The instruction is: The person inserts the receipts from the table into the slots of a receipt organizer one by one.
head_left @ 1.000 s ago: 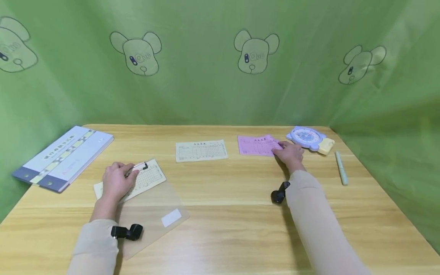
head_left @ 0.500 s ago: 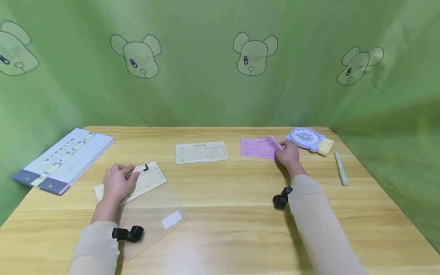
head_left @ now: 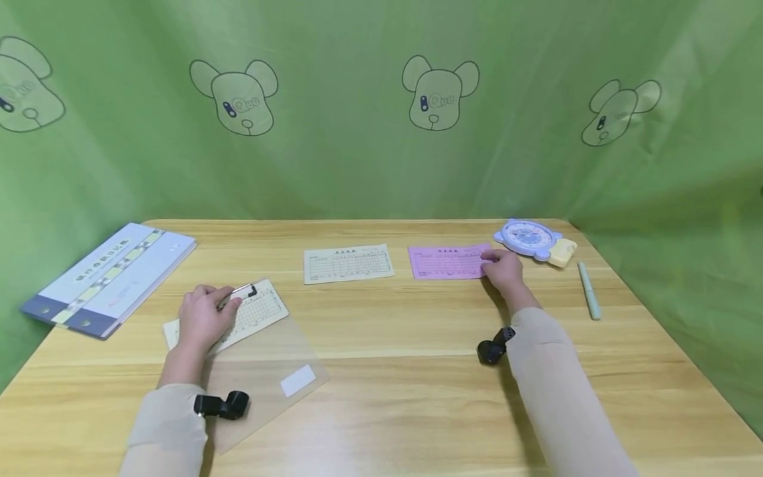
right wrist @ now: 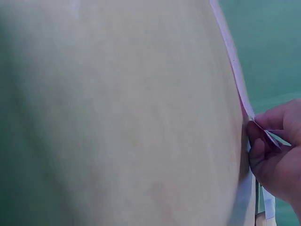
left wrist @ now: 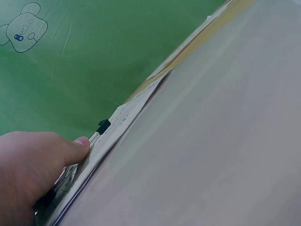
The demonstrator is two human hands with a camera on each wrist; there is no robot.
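Note:
In the head view my left hand (head_left: 205, 315) grips the metal clip (head_left: 241, 291) of a see-through clipboard (head_left: 262, 377) at the left of the table. A cream printed form (head_left: 256, 315) lies at its top, partly under that hand. In the left wrist view the thumb (left wrist: 77, 148) lies along the clip. On the right, my right hand (head_left: 503, 268) pinches the right end of a pink printed form (head_left: 447, 263), which lies nearly flat. The right wrist view shows the pink form (right wrist: 231, 59) edge-on, its end between thumb and fingers.
Left of the pink form lies another pale printed form (head_left: 348, 264). A blue-and-white ledger book (head_left: 113, 278) lies at the far left. Past my right hand are a blue toy clock (head_left: 527, 237), a yellow block (head_left: 562, 253) and a green pen (head_left: 589, 291). Green curtain surrounds the table.
The pink form first shifted right with its right end bent up, then came back left and nearer, and now looks flatter. My right hand moved with it. My left hand stayed still.

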